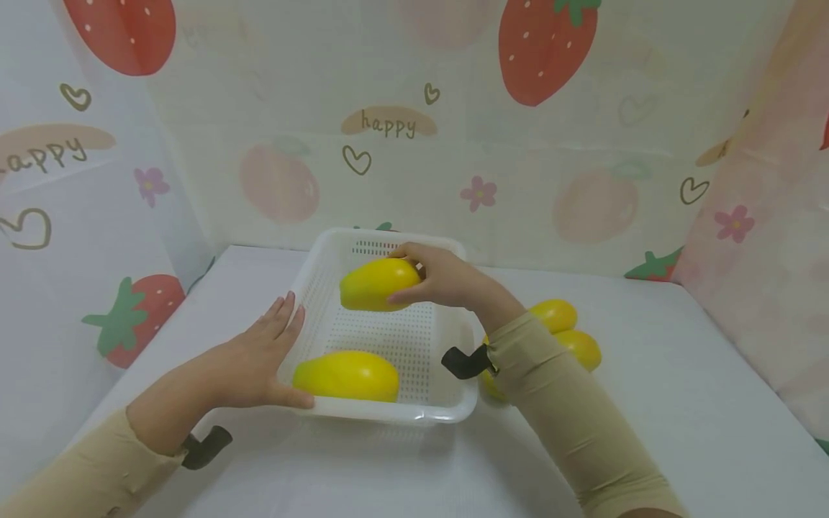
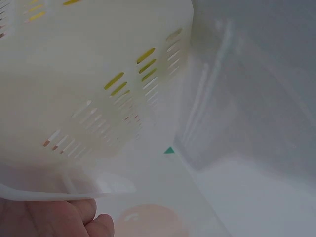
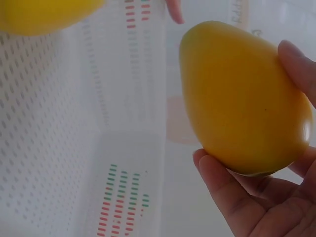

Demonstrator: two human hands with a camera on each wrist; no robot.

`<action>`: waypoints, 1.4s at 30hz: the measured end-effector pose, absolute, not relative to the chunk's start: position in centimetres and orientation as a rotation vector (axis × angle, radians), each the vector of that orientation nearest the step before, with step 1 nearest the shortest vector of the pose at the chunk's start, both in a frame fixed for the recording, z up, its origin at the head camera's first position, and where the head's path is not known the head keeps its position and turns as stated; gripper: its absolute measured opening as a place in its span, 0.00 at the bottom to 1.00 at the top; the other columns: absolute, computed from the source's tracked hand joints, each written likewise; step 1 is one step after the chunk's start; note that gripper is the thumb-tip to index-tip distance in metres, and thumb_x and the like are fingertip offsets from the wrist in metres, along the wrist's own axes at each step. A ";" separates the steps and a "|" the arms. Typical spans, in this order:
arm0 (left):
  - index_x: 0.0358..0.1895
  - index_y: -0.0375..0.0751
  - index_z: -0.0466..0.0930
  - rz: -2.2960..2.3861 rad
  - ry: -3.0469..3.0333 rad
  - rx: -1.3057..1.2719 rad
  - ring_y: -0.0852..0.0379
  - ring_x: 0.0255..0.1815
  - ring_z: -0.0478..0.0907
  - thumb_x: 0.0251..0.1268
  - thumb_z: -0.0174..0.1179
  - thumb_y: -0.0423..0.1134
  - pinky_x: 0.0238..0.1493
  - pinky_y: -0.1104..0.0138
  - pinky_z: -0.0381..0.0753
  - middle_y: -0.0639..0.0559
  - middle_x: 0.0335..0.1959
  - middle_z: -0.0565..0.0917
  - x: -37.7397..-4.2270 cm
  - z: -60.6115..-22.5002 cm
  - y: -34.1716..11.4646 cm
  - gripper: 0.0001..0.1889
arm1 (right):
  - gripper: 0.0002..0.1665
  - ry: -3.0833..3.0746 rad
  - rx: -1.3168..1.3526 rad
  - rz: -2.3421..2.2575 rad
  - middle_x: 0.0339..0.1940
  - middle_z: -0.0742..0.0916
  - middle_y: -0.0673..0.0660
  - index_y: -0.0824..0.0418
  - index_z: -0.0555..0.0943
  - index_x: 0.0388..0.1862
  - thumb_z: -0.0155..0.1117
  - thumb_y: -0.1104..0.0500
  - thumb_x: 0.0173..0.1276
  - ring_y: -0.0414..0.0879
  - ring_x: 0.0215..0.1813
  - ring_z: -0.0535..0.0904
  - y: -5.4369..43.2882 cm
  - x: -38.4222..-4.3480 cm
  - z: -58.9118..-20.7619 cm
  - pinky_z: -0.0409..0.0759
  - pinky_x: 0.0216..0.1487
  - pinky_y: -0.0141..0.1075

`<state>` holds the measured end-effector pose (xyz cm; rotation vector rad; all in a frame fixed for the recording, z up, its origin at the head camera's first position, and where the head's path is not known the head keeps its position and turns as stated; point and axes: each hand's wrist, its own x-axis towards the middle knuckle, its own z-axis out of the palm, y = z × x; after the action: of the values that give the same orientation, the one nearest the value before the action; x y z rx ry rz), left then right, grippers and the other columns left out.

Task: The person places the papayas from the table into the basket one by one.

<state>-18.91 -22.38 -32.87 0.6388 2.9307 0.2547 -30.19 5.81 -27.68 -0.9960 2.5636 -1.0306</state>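
My right hand (image 1: 447, 277) grips a yellow papaya (image 1: 376, 285) over the back part of a white plastic basket (image 1: 447, 413). In the right wrist view, the thumb and fingers wrap the broad end of this papaya (image 3: 242, 98), beside the basket wall. A second papaya (image 1: 346, 375) lies in the basket along its front wall. With fingers spread and fairly straight, my left hand (image 1: 249, 368) rests on the basket's left rim, its thumb at the front rim. The left wrist view shows its fingertips (image 2: 89, 217) touching the rim.
Several more yellow papayas (image 1: 579, 349) lie on the white table (image 1: 667, 403) right of the basket, partly hidden by my right forearm. A printed cloth (image 1: 401, 173) stands as a backdrop behind and at both sides.
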 end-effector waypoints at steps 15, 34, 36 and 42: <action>0.71 0.33 0.37 0.258 2.931 0.599 0.40 0.72 0.32 0.31 0.49 0.82 0.65 0.45 0.50 0.38 0.73 0.33 -19.0 -33.0 -22.2 0.69 | 0.35 2.589 -0.854 -0.937 0.55 0.77 0.52 0.49 0.68 0.60 0.68 0.45 0.55 0.46 0.49 0.78 3.8 -30.0 -28.8 0.78 0.47 0.36; 0.71 0.32 0.37 0.229 2.933 0.640 0.40 0.72 0.32 0.32 0.46 0.83 0.66 0.45 0.47 0.37 0.72 0.33 -19.0 -33.0 -22.4 0.69 | 0.29 2.595 -0.869 -0.959 0.53 0.78 0.49 0.47 0.71 0.57 0.66 0.45 0.57 0.40 0.49 0.78 4.4 -30.2 -28.6 0.76 0.50 0.35; 0.71 0.32 0.38 0.224 2.937 0.641 0.40 0.72 0.32 0.32 0.46 0.83 0.66 0.45 0.47 0.37 0.72 0.33 -19.0 -32.9 -22.4 0.69 | 0.29 2.593 -0.879 -0.963 0.53 0.78 0.49 0.48 0.71 0.57 0.66 0.45 0.57 0.41 0.49 0.78 4.5 -30.2 -28.7 0.77 0.50 0.36; 0.71 0.32 0.37 0.230 2.937 0.630 0.40 0.72 0.32 0.32 0.46 0.83 0.66 0.44 0.48 0.37 0.72 0.33 -19.0 -32.8 -22.3 0.69 | 0.28 2.578 -0.902 -0.987 0.53 0.78 0.50 0.49 0.71 0.56 0.66 0.46 0.58 0.44 0.50 0.78 4.5 -30.3 -28.6 0.77 0.50 0.37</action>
<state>-18.96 -22.30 -32.83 0.6299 2.9373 0.2304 -30.27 4.50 -28.61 -0.9019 2.5783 -0.9868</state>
